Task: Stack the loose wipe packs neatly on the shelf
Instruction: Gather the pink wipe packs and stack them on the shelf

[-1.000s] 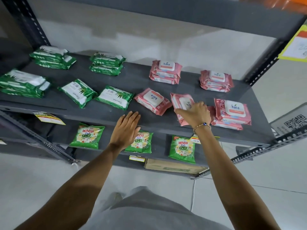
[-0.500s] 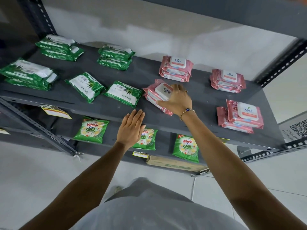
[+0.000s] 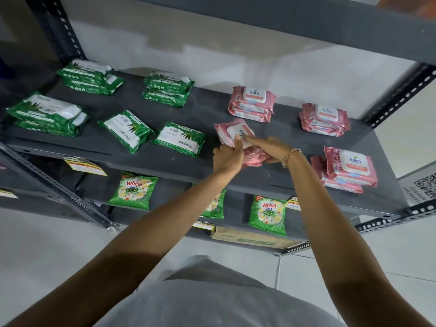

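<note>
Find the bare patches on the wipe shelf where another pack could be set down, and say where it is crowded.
Bare shelf lies between the rear green stack and the rear pink stack, and along the front edge below the two loose green packs. It is crowded mid-shelf, where both hands hold pink packs.

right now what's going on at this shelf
A person is tidying the grey metal shelf. Both hands, left hand and right hand, hold a small stack of pink kara wipe packs at the middle front. Two loose green aloe wipe packs lie unstacked to the left; other packs sit in piles.
</note>
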The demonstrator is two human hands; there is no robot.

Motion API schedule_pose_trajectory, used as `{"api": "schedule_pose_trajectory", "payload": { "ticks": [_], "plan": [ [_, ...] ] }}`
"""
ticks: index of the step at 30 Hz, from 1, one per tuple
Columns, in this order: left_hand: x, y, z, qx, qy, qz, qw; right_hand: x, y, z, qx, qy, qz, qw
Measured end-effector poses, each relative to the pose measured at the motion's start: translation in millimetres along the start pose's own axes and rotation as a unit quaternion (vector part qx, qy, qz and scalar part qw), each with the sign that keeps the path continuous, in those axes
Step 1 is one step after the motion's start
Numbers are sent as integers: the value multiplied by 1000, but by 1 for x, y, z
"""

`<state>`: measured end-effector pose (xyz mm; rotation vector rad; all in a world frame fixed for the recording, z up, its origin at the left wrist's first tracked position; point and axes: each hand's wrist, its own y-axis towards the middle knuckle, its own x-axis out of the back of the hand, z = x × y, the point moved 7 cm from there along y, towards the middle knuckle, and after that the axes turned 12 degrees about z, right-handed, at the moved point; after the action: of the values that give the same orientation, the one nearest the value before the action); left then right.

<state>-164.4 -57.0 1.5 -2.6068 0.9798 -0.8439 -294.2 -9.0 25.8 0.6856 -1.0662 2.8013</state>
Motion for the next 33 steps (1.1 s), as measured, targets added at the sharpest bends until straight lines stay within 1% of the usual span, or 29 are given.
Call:
{"api": "schedule_pose_trajectory", "payload": {
  "ticks": [2,4,5,6,7,8,9,10,11,12,13,15,16,19,20,22,24,27,31,33],
  "plan": [
    [6,10,-11,-5,21,47,999,-5,-5,-13,-13,41,-22,999],
    [11,19,-14,-32,40,93,994,-17,-8,-24,-19,103,-13,994],
    [14,23,-14,-43,39,98,993,-20,-11,-30,-29,128,-5,991],
    [19,25,-15,-50,26,86,995,-20,-14,-33,-39,138,-6,990],
    [24,25,-15,-52,10,56,997,-10,-14,-37,-50,133,-26,990],
    [28,24,-14,-47,-9,19,999,4,-15,-36,-53,103,-67,991],
    [29,20,-10,-25,-29,-10,999,21,-16,-32,-44,66,-120,990],
    [24,18,0,21,-54,-22,998,35,-17,-24,-24,41,-161,986],
    [15,14,11,76,-84,-13,994,46,-16,-16,-1,32,-187,982],
    [3,9,21,123,-111,15,986,51,-17,-5,18,28,-196,980],
    [-9,4,27,147,-132,50,979,52,-13,2,33,15,-188,981],
    [-22,1,28,141,-155,95,973,46,-4,11,46,-5,-149,988],
    [-23,5,26,130,-160,100,973,41,-5,12,44,-5,-139,989],
    [-18,24,24,119,-167,104,973,42,-4,-5,21,16,-158,987],
    [-15,25,19,104,-185,114,970,43,-6,-11,6,16,-153,988],
    [-10,17,4,66,-218,143,963,41,-8,-19,-10,34,-118,992],
    [-5,13,-6,56,-228,165,958,39,-8,-23,-8,87,-80,993],
    [-2,16,-12,48,-225,177,957,34,-7,-29,10,169,-62,984],
    [-2,20,-15,42,-165,175,970,23,-11,-35,22,236,-68,969],
    [-1,22,-15,42,-147,174,973,18,-15,-36,30,245,-66,967]
  ]
}}
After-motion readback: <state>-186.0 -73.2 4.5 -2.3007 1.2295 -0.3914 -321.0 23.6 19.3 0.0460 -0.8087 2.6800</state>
